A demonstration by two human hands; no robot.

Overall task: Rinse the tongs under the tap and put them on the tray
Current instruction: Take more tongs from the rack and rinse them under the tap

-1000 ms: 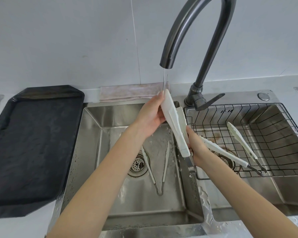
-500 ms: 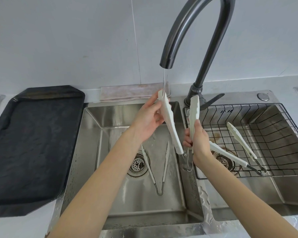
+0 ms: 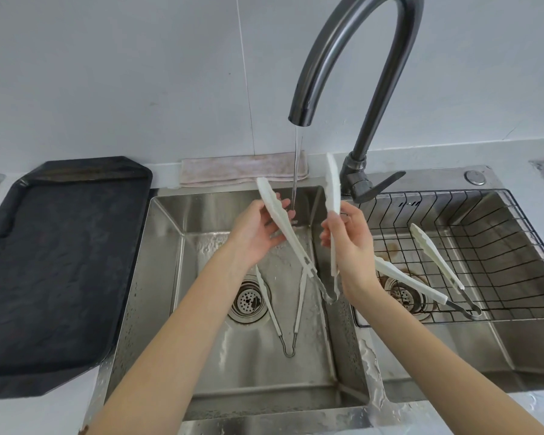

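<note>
The person holds one pair of white tongs (image 3: 299,243) spread wide over the left basin (image 3: 201,309), hinge end hanging low and the two blades pointing up, apparently so the thin stream of water (image 3: 295,171) from the dark tap (image 3: 352,58) can run down between them and reach the inner faces. The left hand (image 3: 255,233) cradles the left blade against a half-open palm, fingers loosely extended behind it, not clamped. The right hand (image 3: 349,243) is curled around the right blade, pulling it away towards the basin divider. The stream falls just right of the left blade and seems to land on the left fingertips. Two more pairs wait: one flat on the basin floor (image 3: 283,309) beside the drain, another in the wire basket (image 3: 427,271) over the right basin. The black tray (image 3: 54,262) sits on the counter to the left, near enough for a short carry, and bears no tongs.
</note>
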